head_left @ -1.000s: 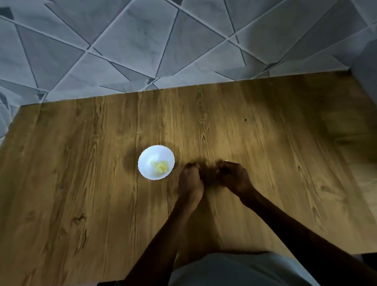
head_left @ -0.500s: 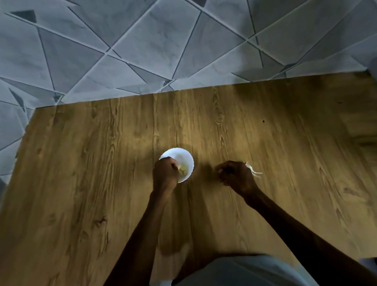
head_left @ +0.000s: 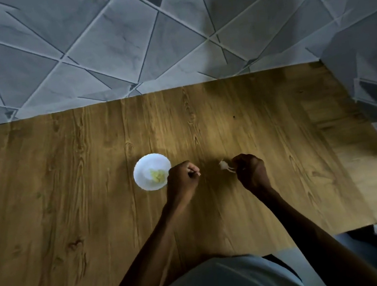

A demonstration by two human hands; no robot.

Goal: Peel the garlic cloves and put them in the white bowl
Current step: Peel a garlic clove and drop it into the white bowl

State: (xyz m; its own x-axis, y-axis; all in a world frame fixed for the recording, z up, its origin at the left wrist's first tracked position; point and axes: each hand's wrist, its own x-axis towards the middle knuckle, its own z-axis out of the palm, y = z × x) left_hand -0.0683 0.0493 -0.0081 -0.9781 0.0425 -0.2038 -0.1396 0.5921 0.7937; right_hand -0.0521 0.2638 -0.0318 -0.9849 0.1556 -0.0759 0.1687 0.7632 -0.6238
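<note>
Change: left hand has drawn back from over the bowl to just beside its right rim; a clove was probably dropped in.
Cloves: yellowish, peeled, lying in the bowl.
Left hand: fingers curled; can't tell if it holds anything.
Right hand: pinches a papery white scrap, likely skin, above the table.
Versus a second ago: hands met then; now apart.

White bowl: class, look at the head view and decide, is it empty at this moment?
No, pale yellow peeled garlic cloves lie inside the white bowl, on its near side.
</note>
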